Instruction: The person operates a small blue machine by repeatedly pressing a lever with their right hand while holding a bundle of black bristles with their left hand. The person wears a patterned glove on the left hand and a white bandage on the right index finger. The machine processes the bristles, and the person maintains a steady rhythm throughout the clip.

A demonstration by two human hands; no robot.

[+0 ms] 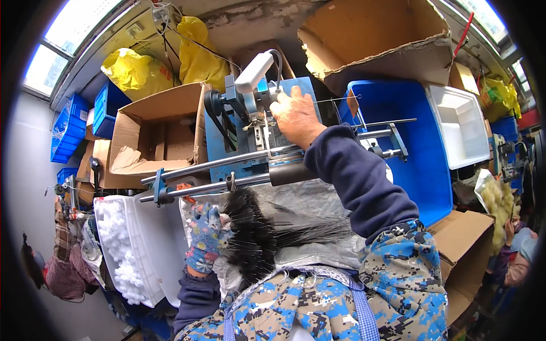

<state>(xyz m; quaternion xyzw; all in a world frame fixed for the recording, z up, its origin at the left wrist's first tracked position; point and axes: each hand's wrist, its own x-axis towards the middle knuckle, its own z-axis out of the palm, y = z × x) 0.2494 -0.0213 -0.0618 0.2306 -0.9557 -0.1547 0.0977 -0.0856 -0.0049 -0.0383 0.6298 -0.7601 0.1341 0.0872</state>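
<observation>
One bare right hand (294, 118) of mine shows in the head view, laid over the top of the blue machine (217, 149), its fingers bent and a little parted against the metal parts; I cannot tell whether the tips pinch anything. Just beyond those fingers, to their left, hangs the white lamp-like housing (254, 73), and a thin wire (335, 100) runs out to their right. My left hand (203, 237) wears a floral glove (200, 250), and its fingers curl at the left edge of the black bristles (247, 236); how firmly they close I cannot make out. The bristles lie just right of these gloved fingers, over the grey sheet (318, 196), with some strands fanning farther right. Above the gloved fingers, and nearer me than my bare ones, two steel rods (213, 170) cross the machine's front. Left of the glove stands the white tub (162, 250) with white tufts (122, 250); to the right of my bare fingers sits the blue bin (424, 165), with the white tray (463, 128) past it.
</observation>
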